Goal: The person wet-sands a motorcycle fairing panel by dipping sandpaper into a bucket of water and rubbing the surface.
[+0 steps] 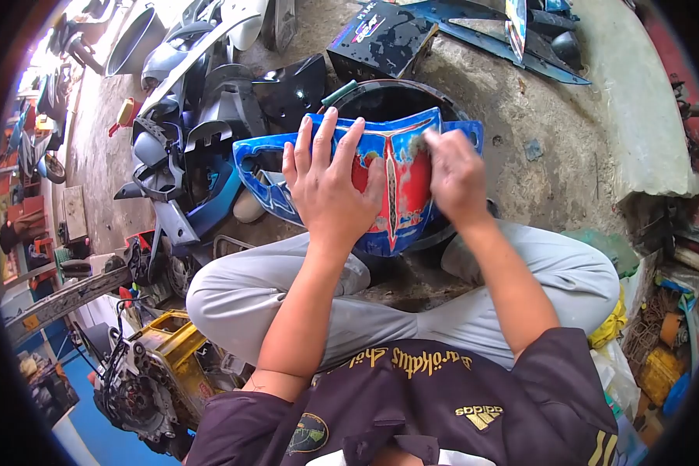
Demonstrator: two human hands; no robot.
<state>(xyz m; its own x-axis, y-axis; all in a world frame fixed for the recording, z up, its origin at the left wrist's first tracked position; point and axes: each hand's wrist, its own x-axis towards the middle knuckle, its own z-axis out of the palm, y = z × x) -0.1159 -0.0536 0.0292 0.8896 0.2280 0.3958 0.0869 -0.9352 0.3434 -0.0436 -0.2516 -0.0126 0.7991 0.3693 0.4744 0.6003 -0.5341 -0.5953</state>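
Centrally, the blue-and-red panel (414,177) was positioned over the round black basin (365,87), forward of the person's crossed legs (248,289). The left grip (332,200) lay palm down on the left portion of the panel, fingers spread apart. The right grip (460,182) contacted the upper right portion with fingers bent; whether it was clamped on any item could not be determined. The panel's finish was patchy, and a dark, narrow strip ran down its middle. A green cylindrical item (339,93) was located at the basin's rim. A black box (377,39) stood beyond the basin on the concrete floor (547,105). Loose plastic parts (225,105) were piled to the left.
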